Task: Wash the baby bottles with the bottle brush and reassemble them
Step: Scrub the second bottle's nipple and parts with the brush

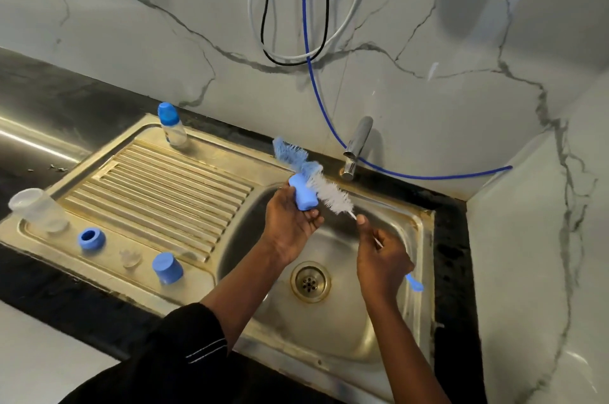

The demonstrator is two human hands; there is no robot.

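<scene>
Over the steel sink basin, my left hand grips a blue bottle cap. My right hand pinches the thin handle of the bottle brush, whose white and blue bristles lie across the cap and reach up to the left. The brush's blue handle end sticks out below my right hand. On the drainboard stand an assembled bottle with a blue cap, an open clear bottle body, a blue screw ring, a clear teat and another blue cap.
A chrome tap stands behind the basin with a blue hose running past it along the wall. White and black cables hang on the marble wall. The drain sits mid-basin. Dark countertop surrounds the sink.
</scene>
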